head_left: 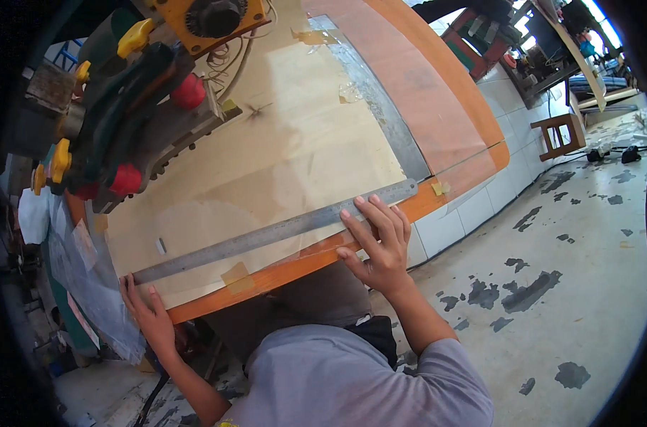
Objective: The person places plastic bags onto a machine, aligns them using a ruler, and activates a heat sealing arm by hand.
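Observation:
A long steel ruler [266, 233] lies on a pale sheet [295, 171] along the near side of the orange-edged table. My right hand [382, 245] rests its fingertips on the ruler near its right end. Its fingers are stretched out, and the thumb lies apart by the table edge. At the ruler's left end is my left hand [152, 317], fingers extended upward against the end and thumb apart over the sheet's corner. Neither hand is wrapped around anything. A small grey piece [160, 246] lies on the sheet just above the ruler.
A dark green machine [117, 107] with yellow knobs and red parts stands over the table's left side. Tape [238, 277] sits at the near edge. A pinkish sheet [423, 99] covers the far right side. A wooden stool [558, 135] stands on the worn floor.

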Available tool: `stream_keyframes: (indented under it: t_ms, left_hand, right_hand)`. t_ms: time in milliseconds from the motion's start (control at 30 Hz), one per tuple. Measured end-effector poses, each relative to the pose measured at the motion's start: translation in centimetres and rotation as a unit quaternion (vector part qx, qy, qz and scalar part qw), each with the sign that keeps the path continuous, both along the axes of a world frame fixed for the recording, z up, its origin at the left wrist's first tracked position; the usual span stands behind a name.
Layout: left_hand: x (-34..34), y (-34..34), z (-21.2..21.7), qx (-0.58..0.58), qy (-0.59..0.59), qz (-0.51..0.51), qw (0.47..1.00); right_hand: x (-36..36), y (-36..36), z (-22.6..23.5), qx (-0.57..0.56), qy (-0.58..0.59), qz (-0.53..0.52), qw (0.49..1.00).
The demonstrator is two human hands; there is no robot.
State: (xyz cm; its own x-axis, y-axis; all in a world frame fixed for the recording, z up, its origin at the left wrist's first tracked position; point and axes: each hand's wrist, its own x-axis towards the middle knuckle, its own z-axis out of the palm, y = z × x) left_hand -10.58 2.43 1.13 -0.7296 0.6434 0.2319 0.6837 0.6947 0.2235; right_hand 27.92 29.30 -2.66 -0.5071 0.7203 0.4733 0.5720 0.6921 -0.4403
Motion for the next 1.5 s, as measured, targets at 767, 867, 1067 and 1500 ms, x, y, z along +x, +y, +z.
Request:
stream_keyframes:
  t_ms: [767,867,1067,1500]
  left_hand:
    - [-0.4,-0.3,-0.1,-0.011,-0.005,-0.009,1.000]
    - [-0.2,-0.2,0.0,-0.011,-0.008,-0.004,1.000]
    - [-0.4,-0.4,-0.3,-0.013,0.010,-0.014,1.000]
    - [0.5,0.2,0.0,-0.009,-0.006,-0.005,1.000]
  right_hand:
    - [-0.2,0.2,-2.3,0.089,0.013,-0.021,0.996]
    - [-0.2,0.2,-2.5,0.095,0.015,-0.021,0.995]
    - [-0.3,0.2,-2.6,0.098,0.020,-0.027,0.995]
    - [-0.4,0.0,-3.0,0.082,0.041,-0.034,0.995]
